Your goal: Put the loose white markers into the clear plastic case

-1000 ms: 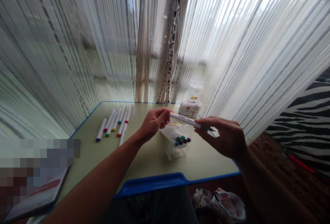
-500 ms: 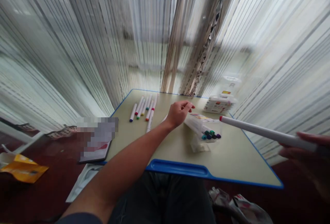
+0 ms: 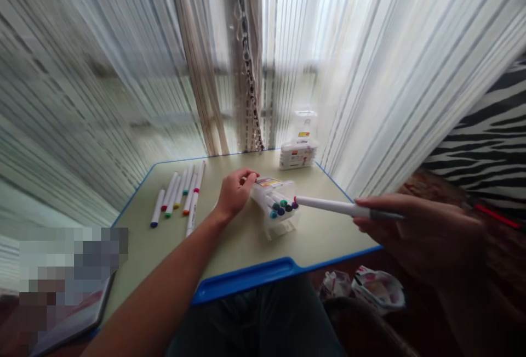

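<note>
Tabletop (image 3: 246, 247) blurry: right hand's (image 3: 419, 231) marker (image 3: 329, 205) perhaps touches case (image 3: 279, 186).

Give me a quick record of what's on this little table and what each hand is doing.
Left hand: fingers curled on the far end of the clear case
Right hand: holds a white marker, tip close to the case's open end
Capped markers: inside the case, caps blue, teal and green
Table: pale green top, blue rim
Loose markers: in a row, left of the case
White box: at the back edge, by the curtain
</note>
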`<state>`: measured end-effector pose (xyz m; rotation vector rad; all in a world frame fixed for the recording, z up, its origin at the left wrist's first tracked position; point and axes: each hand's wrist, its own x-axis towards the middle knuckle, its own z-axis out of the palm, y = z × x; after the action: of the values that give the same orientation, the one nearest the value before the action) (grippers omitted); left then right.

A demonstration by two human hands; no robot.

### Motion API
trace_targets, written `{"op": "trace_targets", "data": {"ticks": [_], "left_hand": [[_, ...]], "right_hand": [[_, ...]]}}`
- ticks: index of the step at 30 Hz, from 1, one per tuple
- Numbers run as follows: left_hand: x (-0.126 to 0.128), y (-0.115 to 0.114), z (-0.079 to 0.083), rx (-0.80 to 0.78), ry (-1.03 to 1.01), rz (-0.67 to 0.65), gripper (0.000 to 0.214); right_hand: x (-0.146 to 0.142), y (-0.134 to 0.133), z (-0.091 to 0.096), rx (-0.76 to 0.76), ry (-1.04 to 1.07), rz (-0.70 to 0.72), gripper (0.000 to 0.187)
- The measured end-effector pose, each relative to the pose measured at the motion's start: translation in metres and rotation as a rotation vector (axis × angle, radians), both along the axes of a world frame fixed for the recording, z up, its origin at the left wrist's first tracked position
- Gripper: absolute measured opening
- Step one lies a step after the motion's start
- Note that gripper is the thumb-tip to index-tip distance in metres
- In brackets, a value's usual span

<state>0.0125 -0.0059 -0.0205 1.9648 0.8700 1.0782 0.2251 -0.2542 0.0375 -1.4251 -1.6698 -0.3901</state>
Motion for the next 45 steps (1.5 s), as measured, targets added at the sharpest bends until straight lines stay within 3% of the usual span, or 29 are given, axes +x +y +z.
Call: {"op": "trace_targets", "data": {"ticks": [8,18,29,37,45], "left_hand": [[0.0,-0.001,-0.002,-0.008,0.028,0.017,0.028],[0.001,0.0,-0.008,-0.045,0.017,0.025,0.027],[-0.001,0.0,-0.007,-0.069,0.025,-0.004,0.027],[-0.001,0.002,-0.009,-0.043,0.036,-0.004,0.028],[-0.002,0.001,-0.009,-0.039,0.073,0.0,0.03]], "right_hand": [[-0.018,0.04,-0.009,-0.039,0.037,0.251,0.017],[-0.023,0.067,-0.021,-0.055,-0.019,0.346,0.021],[-0.022,0.077,-0.027,-0.022,-0.027,0.343,0.019],[-0.026,0.076,-0.024,0.012,-0.181,0.288,0.019],[-0.025,0.078,-0.027,-0.047,-0.152,0.272,0.022]]}}
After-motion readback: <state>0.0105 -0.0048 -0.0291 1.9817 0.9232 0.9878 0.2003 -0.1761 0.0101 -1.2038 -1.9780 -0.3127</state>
